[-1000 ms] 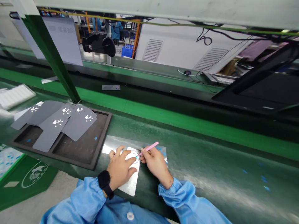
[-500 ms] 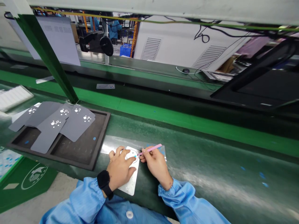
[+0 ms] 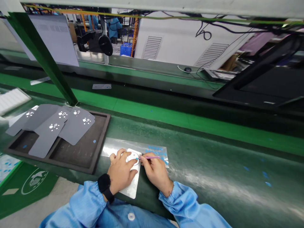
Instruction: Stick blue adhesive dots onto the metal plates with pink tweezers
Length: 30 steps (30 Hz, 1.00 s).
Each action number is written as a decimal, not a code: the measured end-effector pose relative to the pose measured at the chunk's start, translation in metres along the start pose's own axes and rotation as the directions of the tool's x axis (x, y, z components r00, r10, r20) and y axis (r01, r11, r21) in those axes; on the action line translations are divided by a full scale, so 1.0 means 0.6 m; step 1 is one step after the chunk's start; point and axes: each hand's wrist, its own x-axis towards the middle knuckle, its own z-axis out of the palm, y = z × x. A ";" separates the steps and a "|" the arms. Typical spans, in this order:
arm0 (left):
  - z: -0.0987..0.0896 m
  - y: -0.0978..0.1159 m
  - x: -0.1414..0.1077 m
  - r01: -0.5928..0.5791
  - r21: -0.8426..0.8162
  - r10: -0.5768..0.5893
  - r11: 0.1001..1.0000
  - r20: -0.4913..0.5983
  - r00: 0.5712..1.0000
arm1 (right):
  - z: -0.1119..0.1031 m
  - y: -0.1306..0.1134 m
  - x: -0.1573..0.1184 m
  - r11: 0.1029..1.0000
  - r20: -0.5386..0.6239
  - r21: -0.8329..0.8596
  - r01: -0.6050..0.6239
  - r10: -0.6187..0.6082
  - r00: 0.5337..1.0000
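My left hand (image 3: 121, 172) lies with spread fingers on a silvery-white flat panel (image 3: 131, 189), pressing it to the bench. A round-cornered outline with small holes shows at the panel's upper end, and a small blue piece (image 3: 136, 159) sits there between my hands. Pinched in my right hand (image 3: 155, 171) are slim pink tweezers (image 3: 153, 157), their tip at the blue piece. Behind both hands lies a clear plastic sheet (image 3: 114, 146), its right part bearing rows of small blue stickers (image 3: 154, 148); my right hand covers some of it.
To the left, a dark divided tray (image 3: 101, 139) carries several grey panels (image 3: 77, 129) with punched holes. A green post (image 3: 45, 60) rises behind it. Loose blue bits (image 3: 265, 175) lie on the green bench at right. A dark screen-like frame (image 3: 268, 76) stands far right.
The pink tweezers have tipped lower, nearly level, and my right hand has shifted slightly left, uncovering more blue stickers. My left hand stays on the panel.
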 end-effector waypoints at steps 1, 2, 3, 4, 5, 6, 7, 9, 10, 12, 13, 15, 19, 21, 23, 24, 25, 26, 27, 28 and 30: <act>0.000 0.000 0.000 0.000 0.001 0.000 1.000 0.000 1.000 | -0.001 0.000 0.000 1.000 0.002 -0.009 0.017 -0.017 1.000; 0.000 -0.001 0.000 0.000 0.003 0.000 1.000 -0.001 1.000 | -0.001 0.000 -0.001 1.000 0.005 -0.012 0.027 -0.027 1.000; 0.000 -0.001 0.000 0.000 0.005 0.000 1.000 -0.001 1.000 | -0.001 0.000 -0.001 0.999 0.007 -0.013 0.031 -0.031 0.999; 0.000 -0.001 0.000 0.000 0.007 0.000 1.000 -0.001 1.000 | -0.001 0.000 -0.001 0.999 0.010 -0.013 0.033 -0.033 0.999; 0.000 -0.001 0.000 0.001 0.009 -0.001 1.000 0.000 1.000 | 0.000 0.000 -0.001 0.999 0.013 -0.011 0.033 -0.033 0.999; 0.000 -0.001 0.000 0.002 0.012 -0.002 1.000 0.001 1.000 | 0.001 0.001 0.000 0.999 0.014 -0.009 0.033 -0.032 0.999; 0.000 -0.001 0.000 0.003 0.014 -0.003 1.000 0.002 1.000 | 0.002 0.001 -0.001 1.000 0.015 -0.008 0.030 -0.030 0.999; 0.000 -0.001 0.000 0.005 0.018 -0.005 1.000 0.004 1.000 | 0.003 0.000 -0.001 1.000 0.016 -0.005 0.016 -0.016 1.000; 0.000 0.000 0.000 0.004 0.019 -0.004 1.000 0.005 1.000 | 0.004 0.000 -0.001 1.000 0.018 -0.002 0.004 -0.003 1.000; 0.000 0.000 0.000 0.004 0.020 -0.004 1.000 0.004 1.000 | 0.004 -0.003 0.000 1.000 0.035 0.004 -0.030 0.030 0.999; 0.000 0.000 0.001 0.003 0.020 -0.003 1.000 0.003 1.000 | 0.003 -0.004 0.000 0.999 0.044 0.008 -0.046 0.046 0.998; 0.000 0.000 0.001 0.001 0.022 -0.001 1.000 0.000 1.000 | 0.003 -0.006 0.000 0.998 0.059 0.011 -0.070 0.069 0.996; -0.001 0.000 0.000 0.001 0.020 -0.001 1.000 -0.004 1.000 | 0.001 -0.009 -0.001 0.997 0.056 -0.003 -0.080 0.080 0.995; -0.002 0.000 0.000 0.002 0.017 -0.002 1.000 -0.005 1.000 | 0.000 -0.009 -0.003 0.997 0.050 -0.009 -0.071 0.071 0.996; -0.002 0.001 0.000 0.005 0.014 -0.005 1.000 -0.006 1.000 | -0.002 -0.009 -0.004 0.998 0.052 -0.014 -0.060 0.061 0.997; -0.002 0.001 0.000 0.006 0.012 -0.006 1.000 -0.006 1.000 | -0.003 -0.009 -0.005 0.998 0.055 -0.017 -0.055 0.056 0.997; -0.001 0.001 0.000 0.006 0.010 -0.006 1.000 -0.007 1.000 | -0.004 -0.008 -0.005 0.999 0.058 -0.019 -0.051 0.052 0.997; -0.001 0.001 0.000 0.005 0.008 -0.005 1.000 -0.007 1.000 | -0.004 -0.008 -0.005 0.999 0.061 -0.018 -0.049 0.050 0.997; -0.001 0.001 0.000 0.005 0.006 -0.005 1.000 -0.009 1.000 | -0.004 -0.008 -0.005 0.999 0.065 -0.017 -0.049 0.050 0.997; 0.000 0.001 0.000 0.003 0.003 -0.003 1.000 -0.010 1.000 | -0.005 -0.008 -0.004 0.999 0.067 -0.016 -0.051 0.052 0.996; 0.001 0.001 0.000 0.002 0.001 -0.002 1.000 -0.014 1.000 | -0.005 -0.009 -0.002 0.998 0.073 -0.018 -0.060 0.061 0.995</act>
